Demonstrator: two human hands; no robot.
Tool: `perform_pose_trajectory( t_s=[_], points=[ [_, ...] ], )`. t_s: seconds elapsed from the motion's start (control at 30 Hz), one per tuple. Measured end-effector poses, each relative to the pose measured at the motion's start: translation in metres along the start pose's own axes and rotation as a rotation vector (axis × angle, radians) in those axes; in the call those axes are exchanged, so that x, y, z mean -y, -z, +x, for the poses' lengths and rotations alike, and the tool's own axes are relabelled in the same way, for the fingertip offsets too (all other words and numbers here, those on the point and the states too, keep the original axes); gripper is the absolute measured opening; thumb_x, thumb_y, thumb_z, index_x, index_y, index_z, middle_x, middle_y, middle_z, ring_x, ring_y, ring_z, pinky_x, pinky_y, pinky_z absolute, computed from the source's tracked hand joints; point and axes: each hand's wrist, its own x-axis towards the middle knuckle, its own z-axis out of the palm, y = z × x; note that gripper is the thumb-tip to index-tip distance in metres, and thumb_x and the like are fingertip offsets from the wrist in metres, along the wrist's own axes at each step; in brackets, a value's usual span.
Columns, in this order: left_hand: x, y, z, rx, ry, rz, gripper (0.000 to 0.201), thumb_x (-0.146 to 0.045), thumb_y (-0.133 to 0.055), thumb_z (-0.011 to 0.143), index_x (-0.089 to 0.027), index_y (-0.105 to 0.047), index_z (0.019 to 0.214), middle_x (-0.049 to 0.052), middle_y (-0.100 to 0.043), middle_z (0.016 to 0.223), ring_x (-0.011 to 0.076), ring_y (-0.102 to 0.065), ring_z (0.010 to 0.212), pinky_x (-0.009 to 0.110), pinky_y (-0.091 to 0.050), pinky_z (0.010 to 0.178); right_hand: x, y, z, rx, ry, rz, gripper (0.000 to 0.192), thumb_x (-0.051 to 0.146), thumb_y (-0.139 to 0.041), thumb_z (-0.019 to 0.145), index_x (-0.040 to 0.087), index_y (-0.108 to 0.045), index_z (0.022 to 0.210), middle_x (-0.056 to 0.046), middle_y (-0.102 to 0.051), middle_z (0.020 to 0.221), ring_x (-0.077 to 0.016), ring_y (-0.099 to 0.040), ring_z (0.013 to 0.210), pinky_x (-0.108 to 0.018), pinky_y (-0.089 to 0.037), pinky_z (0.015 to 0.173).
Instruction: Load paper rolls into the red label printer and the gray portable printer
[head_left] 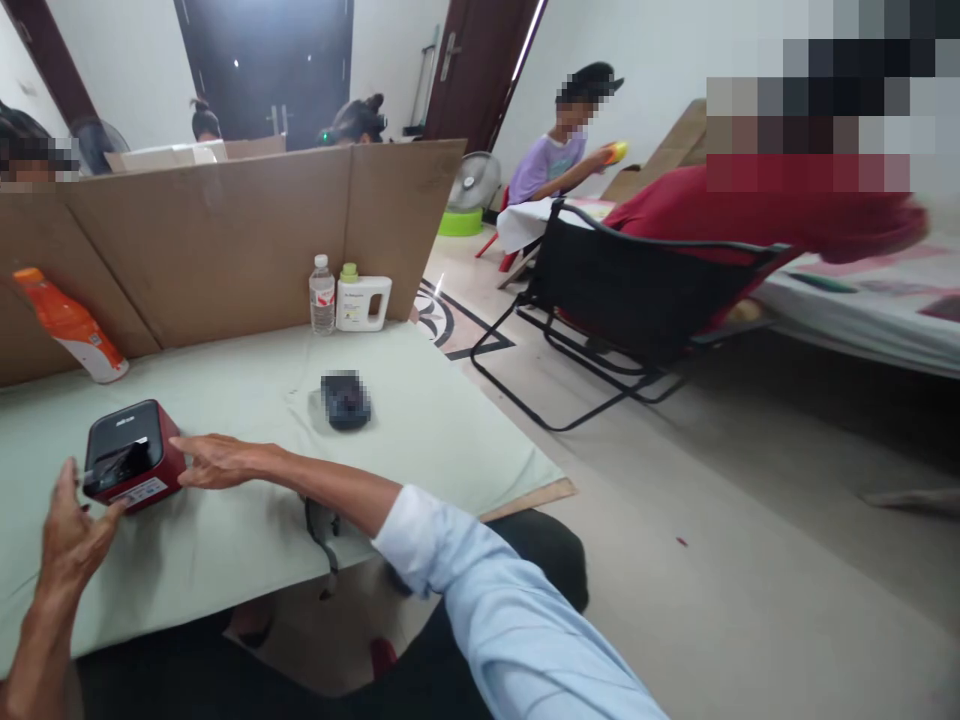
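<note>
At lower left of the frame, largest first:
Table (247, 400): pale green cloth over it, running from the left edge to the middle.
Cardboard wall (225, 240): stands along the table's far edge, upper left.
Chair (630, 300): black folding frame, right of centre, on the floor.
Orange bottle (71, 325): leans on the cardboard at far left; label unreadable.
Jug (362, 298): white, green cap, print too small to read, just beside a clear bottle (322, 294).
Box (131, 455): red and black device, lower left on the cloth; white label on its front, writing illegible.
Right hand (217, 460): open, fingers flat against the box's right side.
Left hand (71, 530): open, thumb touching the box's near left corner.
</note>
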Motion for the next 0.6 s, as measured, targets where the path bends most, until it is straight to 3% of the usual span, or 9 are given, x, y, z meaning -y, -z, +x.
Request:
perform_pose_trajectory(
  t_s=[0.07, 0.13, 0.17, 0.23, 0.3, 0.4, 0.5, 0.6],
  points=[
    [-0.036, 0.000, -0.010, -0.198, -0.034, 0.048, 0.091, -0.037, -0.074, 0.078, -0.047, -0.031, 0.158, -0.003, -0.041, 0.165, 0.0470, -0.039, 0.149, 0.072, -0.045, 0.115, -0.009, 0.020, -0.031, -0.105, 0.034, 0.008, 0.045, 0.039, -0.064, 0.095, 0.020, -0.057, 0.136, -0.012, -0.065, 0.139, -0.0248, -0.068, 0.111, -0.037, -0.054, 0.097],
    [-0.074, -0.012, -0.016, -0.258, -0.159, 0.035, 0.081, -0.030, -0.071, 0.082, -0.040, -0.040, 0.156, 0.002, -0.045, 0.161, 0.0423, -0.043, 0.147, 0.067, -0.038, 0.123, -0.028, 0.044, -0.069, -0.281, -0.027, -0.018, 0.051, 0.039, -0.061, 0.098, 0.020, -0.053, 0.145, -0.013, -0.058, 0.149, -0.0227, -0.067, 0.115, -0.037, -0.053, 0.101],
    [-0.092, -0.024, -0.016, -0.233, -0.214, 0.006, 0.072, -0.028, -0.069, 0.084, -0.033, -0.047, 0.152, 0.007, -0.051, 0.155, 0.0401, -0.046, 0.145, 0.064, -0.039, 0.122, -0.040, 0.056, -0.090, -0.388, -0.086, -0.054, 0.051, 0.039, -0.060, 0.098, 0.020, -0.053, 0.146, -0.013, -0.057, 0.150, -0.0217, -0.067, 0.112, -0.038, -0.052, 0.101],
    [-0.122, -0.055, -0.010, -0.078, -0.301, -0.089, 0.050, -0.025, -0.063, 0.087, -0.022, -0.061, 0.137, 0.013, -0.062, 0.140, 0.0358, -0.056, 0.135, 0.058, -0.045, 0.118, -0.069, 0.077, -0.130, -0.590, -0.250, -0.180, 0.048, 0.037, -0.059, 0.098, 0.020, -0.057, 0.143, -0.014, -0.061, 0.143, -0.0230, -0.066, 0.112, -0.041, -0.049, 0.105],
    [-0.148, -0.093, 0.001, 0.121, -0.346, -0.172, 0.040, -0.025, -0.059, 0.089, -0.019, -0.066, 0.128, 0.014, -0.064, 0.137, 0.0327, -0.060, 0.129, 0.053, -0.048, 0.114, -0.097, 0.090, -0.166, -0.730, -0.489, -0.277, 0.045, 0.038, -0.061, 0.096, 0.017, -0.061, 0.136, -0.016, -0.064, 0.135, -0.0261, -0.065, 0.114, -0.042, -0.048, 0.106],
    [-0.184, -0.148, 0.020, 0.410, -0.350, -0.232, 0.044, -0.022, -0.064, 0.085, -0.018, -0.067, 0.128, 0.014, -0.068, 0.132, 0.0310, -0.063, 0.123, 0.049, -0.050, 0.111, -0.128, 0.092, -0.200, -0.712, -0.772, -0.272, 0.040, 0.046, -0.057, 0.098, 0.013, -0.068, 0.117, -0.017, -0.071, 0.116, -0.0279, -0.065, 0.107, -0.039, -0.050, 0.096],
    [-0.221, -0.189, 0.033, 0.736, -0.302, -0.244, 0.059, -0.024, -0.076, 0.075, -0.015, -0.065, 0.132, 0.014, -0.071, 0.125, 0.0281, -0.070, 0.101, 0.042, -0.056, 0.096, -0.143, 0.083, -0.211, -0.645, -0.778, -0.146, 0.046, 0.055, -0.049, 0.099, 0.014, -0.069, 0.091, -0.011, -0.072, 0.091, -0.0243, -0.065, 0.089, -0.032, -0.049, 0.079],
    [-0.249, -0.210, 0.038, 0.798, -0.306, -0.254, 0.057, -0.025, -0.078, 0.072, -0.014, -0.066, 0.126, 0.012, -0.073, 0.113, 0.0274, -0.069, 0.096, 0.039, -0.055, 0.090, -0.150, 0.075, -0.207, -0.676, -0.672, -0.016, 0.052, 0.060, -0.046, 0.096, 0.015, -0.066, 0.078, -0.005, -0.067, 0.074, -0.0197, -0.059, 0.074, -0.028, -0.044, 0.068]
  ],
)
